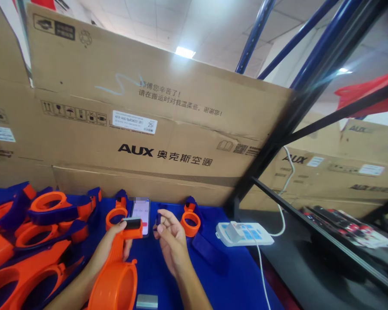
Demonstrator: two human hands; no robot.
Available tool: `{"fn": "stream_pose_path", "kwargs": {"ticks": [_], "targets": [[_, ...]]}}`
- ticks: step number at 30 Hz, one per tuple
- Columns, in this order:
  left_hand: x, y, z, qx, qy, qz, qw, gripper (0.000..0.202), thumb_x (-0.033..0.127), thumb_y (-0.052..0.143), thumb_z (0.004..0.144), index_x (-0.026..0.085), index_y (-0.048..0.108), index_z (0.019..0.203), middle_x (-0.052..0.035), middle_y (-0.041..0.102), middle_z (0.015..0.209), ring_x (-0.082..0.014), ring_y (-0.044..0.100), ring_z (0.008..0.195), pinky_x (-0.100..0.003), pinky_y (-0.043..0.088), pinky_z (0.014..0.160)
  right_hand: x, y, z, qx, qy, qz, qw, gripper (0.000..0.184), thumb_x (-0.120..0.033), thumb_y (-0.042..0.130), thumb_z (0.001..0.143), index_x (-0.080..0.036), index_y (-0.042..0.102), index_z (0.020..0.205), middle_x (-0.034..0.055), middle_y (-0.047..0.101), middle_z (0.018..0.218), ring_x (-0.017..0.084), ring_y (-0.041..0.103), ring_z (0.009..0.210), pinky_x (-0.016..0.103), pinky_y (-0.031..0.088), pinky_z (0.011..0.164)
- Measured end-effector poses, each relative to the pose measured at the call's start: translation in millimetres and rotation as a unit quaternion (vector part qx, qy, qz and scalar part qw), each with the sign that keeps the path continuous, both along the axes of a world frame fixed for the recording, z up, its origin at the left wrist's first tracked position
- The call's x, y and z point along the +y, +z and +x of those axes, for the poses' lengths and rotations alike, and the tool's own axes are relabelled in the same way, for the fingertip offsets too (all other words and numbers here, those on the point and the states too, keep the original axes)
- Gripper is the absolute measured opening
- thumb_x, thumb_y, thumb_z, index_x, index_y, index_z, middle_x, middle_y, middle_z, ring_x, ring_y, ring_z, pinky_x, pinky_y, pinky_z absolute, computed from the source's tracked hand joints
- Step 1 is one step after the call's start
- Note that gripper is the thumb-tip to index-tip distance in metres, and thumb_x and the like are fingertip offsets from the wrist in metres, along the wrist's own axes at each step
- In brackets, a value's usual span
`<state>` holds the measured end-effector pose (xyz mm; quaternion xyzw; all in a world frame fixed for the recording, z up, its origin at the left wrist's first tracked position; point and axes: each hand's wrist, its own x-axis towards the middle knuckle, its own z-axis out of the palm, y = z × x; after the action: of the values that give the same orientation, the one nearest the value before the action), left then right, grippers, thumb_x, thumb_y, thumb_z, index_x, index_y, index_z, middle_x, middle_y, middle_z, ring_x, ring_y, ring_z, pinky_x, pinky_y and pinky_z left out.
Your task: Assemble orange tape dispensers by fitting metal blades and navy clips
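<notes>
My left hand [105,249] is closed around an orange tape dispenser [114,280], whose ring is low in the view and whose black roller [132,224] points up and right. Between thumb and fingers, my right hand [173,241] pinches a small dark blue plastic piece [158,218], apart from the dispenser. Behind the hands a phone [141,209] with a timer on its screen lies on the blue surface [155,267]. A small grey metallic block [147,301] lies at the near edge of the view.
Several orange and blue tape dispensers [48,202] are heaped on the left. One more dispenser [190,224] stands right of my right hand. A white power strip [244,234] with cables lies farther right. AUX cartons [168,142] form a wall behind, beside a dark rack post [265,142].
</notes>
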<state>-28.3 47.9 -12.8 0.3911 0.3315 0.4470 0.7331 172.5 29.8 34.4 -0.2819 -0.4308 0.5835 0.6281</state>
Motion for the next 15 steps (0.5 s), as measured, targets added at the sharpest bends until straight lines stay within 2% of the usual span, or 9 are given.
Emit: {"fn": "stream_pose_path", "kwargs": {"ticks": [3, 8, 12, 15], "targets": [[-4.0, -0.5, 3.2, 0.018, 0.029, 0.012, 0.999, 0.075, 0.068, 0.047, 0.093, 0.016, 0.063, 0.041, -0.0088, 0.054, 0.036, -0.0134, 0.047, 0.034, -0.026, 0.030, 0.041, -5.5, 5.0, -1.5, 0.050, 0.036, -0.019, 0.998, 0.045, -0.025, 0.088, 0.077, -0.022, 0.071, 0.118, 0.0024, 0.066, 0.091, 0.013, 0.059, 0.073, 0.022, 0.046, 0.063], [-3.4, 3.7, 4.4, 0.045, 0.040, 0.019, 0.998, 0.076, 0.071, 0.048, 0.090, 0.016, 0.063, 0.039, -0.0086, 0.052, 0.033, -0.0132, 0.046, 0.033, -0.026, 0.029, 0.041, -8.4, 7.6, -1.0, 0.056, 0.092, -0.023, 0.994, 0.040, -0.034, 0.082, 0.086, -0.019, 0.069, 0.121, 0.0070, 0.073, 0.094, 0.014, 0.064, 0.069, 0.025, 0.048, 0.063], [0.3, 4.7, 4.0, 0.056, 0.044, 0.019, 0.997, 0.079, 0.074, 0.046, 0.089, 0.017, 0.063, 0.037, -0.0081, 0.051, 0.032, -0.0131, 0.045, 0.031, -0.026, 0.028, 0.040, -8.2, 7.7, -1.9, 0.036, 0.103, -0.009, 0.994, 0.037, -0.036, 0.078, 0.089, -0.021, 0.065, 0.121, 0.0095, 0.076, 0.101, 0.018, 0.070, 0.074, 0.028, 0.051, 0.065], [-0.6, 1.2, 4.6, 0.053, 0.043, 0.020, 0.998, 0.079, 0.071, 0.045, 0.091, 0.017, 0.063, 0.037, -0.0078, 0.050, 0.032, -0.0119, 0.045, 0.031, -0.025, 0.027, 0.041, -7.2, 7.5, -2.9, 0.010, 0.084, 0.010, 0.996, 0.039, -0.032, 0.079, 0.089, -0.023, 0.061, 0.122, 0.0093, 0.076, 0.107, 0.017, 0.072, 0.074, 0.028, 0.053, 0.066]]}}
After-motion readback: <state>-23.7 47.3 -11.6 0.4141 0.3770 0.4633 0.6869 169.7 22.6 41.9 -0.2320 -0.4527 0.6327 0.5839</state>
